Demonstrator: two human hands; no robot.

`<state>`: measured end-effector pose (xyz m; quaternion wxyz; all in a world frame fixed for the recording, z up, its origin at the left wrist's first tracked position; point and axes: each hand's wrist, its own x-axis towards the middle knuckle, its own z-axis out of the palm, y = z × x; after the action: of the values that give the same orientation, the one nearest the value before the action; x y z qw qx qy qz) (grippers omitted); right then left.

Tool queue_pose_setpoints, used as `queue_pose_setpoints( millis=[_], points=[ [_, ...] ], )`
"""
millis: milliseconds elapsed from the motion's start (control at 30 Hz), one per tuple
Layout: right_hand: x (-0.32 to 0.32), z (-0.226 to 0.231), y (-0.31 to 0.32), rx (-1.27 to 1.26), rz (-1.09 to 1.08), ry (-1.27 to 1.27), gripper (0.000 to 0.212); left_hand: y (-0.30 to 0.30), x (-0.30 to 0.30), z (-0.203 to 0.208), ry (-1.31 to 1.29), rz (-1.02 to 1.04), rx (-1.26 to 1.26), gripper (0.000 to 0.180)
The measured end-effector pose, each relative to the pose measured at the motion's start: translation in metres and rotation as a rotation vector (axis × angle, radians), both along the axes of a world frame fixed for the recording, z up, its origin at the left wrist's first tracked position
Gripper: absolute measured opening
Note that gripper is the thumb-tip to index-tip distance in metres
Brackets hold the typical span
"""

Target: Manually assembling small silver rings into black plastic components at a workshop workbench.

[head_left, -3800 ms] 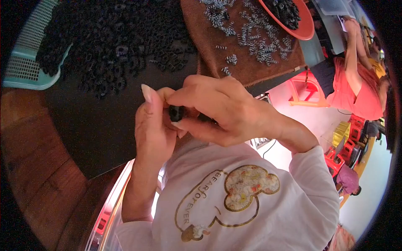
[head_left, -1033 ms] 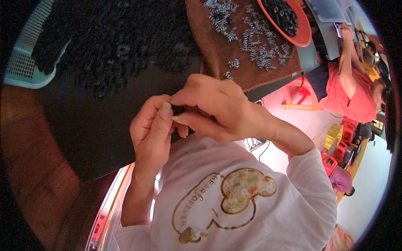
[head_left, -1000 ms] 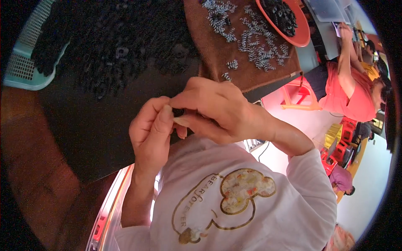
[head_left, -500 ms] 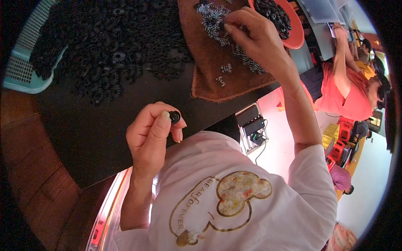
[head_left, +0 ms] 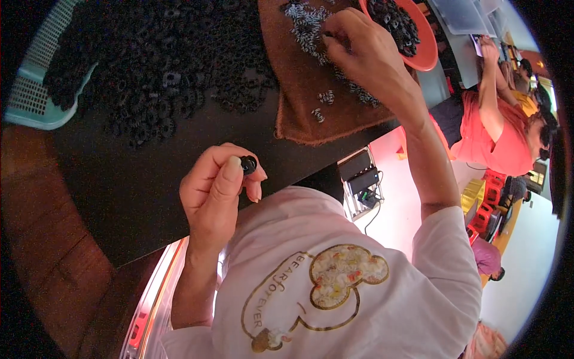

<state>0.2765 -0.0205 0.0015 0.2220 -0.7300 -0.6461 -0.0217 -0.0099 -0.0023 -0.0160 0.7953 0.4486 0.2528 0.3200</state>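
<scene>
My left hand [head_left: 212,191] is closed near the table's front edge, pinching a small round black plastic part [head_left: 249,164] between thumb and fingers. My right hand [head_left: 366,51] is over the brown cloth [head_left: 305,122], with its fingertips pinched together beside a pile of small metal springs [head_left: 308,30]. A dark speck shows at those fingertips, too small to name. A couple of small spring clusters [head_left: 326,97] lie apart from the pile, nearer to me. Left of the cloth spreads a large heap of black ring-shaped parts [head_left: 173,78].
A pale green plastic basket [head_left: 45,116] stands at the far left, against the heap. An orange-red bowl [head_left: 426,51] of black parts sits beyond my right hand. The dark table [head_left: 131,197] ends before my body. A person in a red shirt [head_left: 499,128] works at the right.
My right hand has shifted slightly right and drawn its fingers back a little from the spring pile. My left hand stays almost still with the black part.
</scene>
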Motion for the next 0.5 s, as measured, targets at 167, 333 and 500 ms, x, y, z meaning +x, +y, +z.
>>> queue_pose_setpoints(
  millis=[167,333,500],
  points=[
    [-0.01,0.013,-0.005,0.059,0.001,0.049,0.016,0.002,-0.001,-0.002,-0.031,-0.018,-0.013,0.024],
    [-0.019,0.035,-0.01,-0.092,-0.045,0.237,0.016,0.002,0.0,-0.002,-0.03,-0.008,-0.036,0.024],
    [-0.016,0.015,-0.008,0.067,-0.005,0.231,0.013,0.002,0.0,-0.002,-0.027,-0.008,-0.051,0.024]
  ],
)
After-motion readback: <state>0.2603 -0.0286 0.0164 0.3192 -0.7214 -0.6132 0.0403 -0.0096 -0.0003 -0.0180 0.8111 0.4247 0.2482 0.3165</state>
